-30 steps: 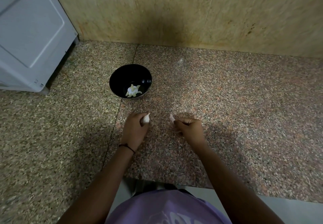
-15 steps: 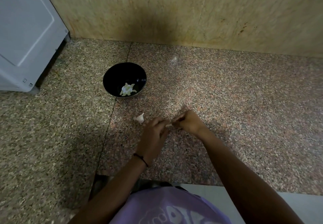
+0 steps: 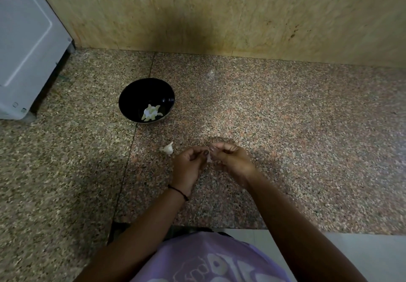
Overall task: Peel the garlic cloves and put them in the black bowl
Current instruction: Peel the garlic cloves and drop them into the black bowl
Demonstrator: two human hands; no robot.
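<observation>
We pinch one garlic clove (image 3: 209, 158) between left hand (image 3: 187, 165) and right hand (image 3: 231, 160), seemingly mid-peel. Some peeled cloves (image 3: 150, 112) lie in the black bowl (image 3: 134, 97), far left; an unpeeled clove (image 3: 168, 149) waits nearer.

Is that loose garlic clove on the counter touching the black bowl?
Apart. Head view shows bare counter between the garlic clove and the black bowl.

Lilac printed shirt (image 3: 211, 259); black wrist band (image 3: 178, 192).
</observation>
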